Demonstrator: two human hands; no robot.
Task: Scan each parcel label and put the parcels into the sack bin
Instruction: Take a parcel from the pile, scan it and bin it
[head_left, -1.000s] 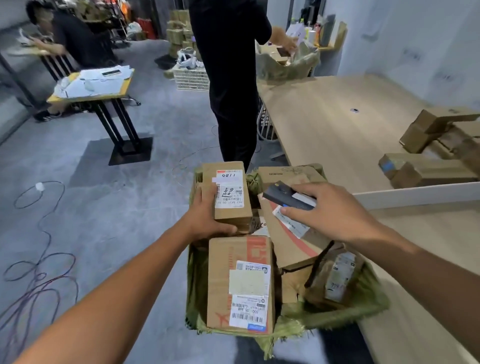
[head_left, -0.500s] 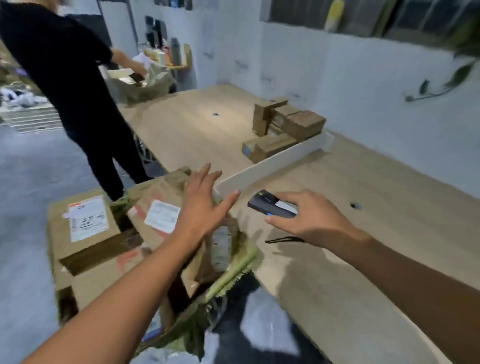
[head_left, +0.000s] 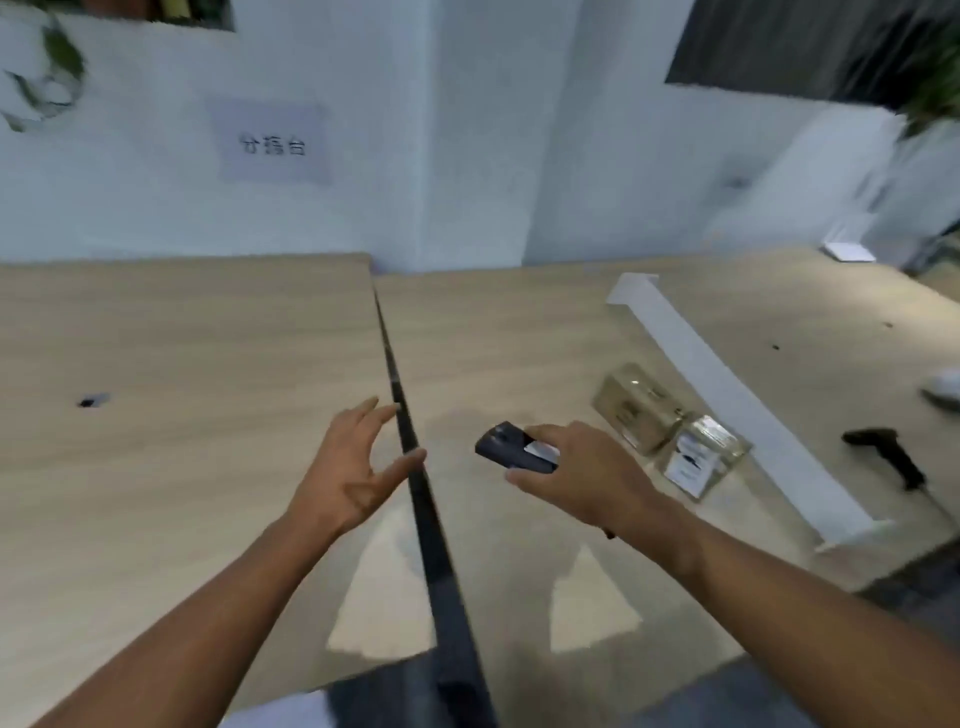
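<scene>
Nearest, left hand (head_left: 353, 467) empty, fingers spread, at the edge of the dark gap (head_left: 441, 561) between two tabletops. Beside it, right hand (head_left: 587, 478), fingers curled round a dark scanner (head_left: 511, 451). Just beyond, nearer parcel (head_left: 698, 460) and farther parcel (head_left: 636, 408) side by side on the right tabletop (head_left: 519, 338), near a white divider strip (head_left: 727, 395). Farther back, left tabletop (head_left: 182, 415) wide, running to the white wall (head_left: 467, 156).

The single head-worn camera looks forward and down over the pale wooden worktop (head_left: 182, 364) toward the white wall (head_left: 467, 156), with both forearms close below.
</scene>
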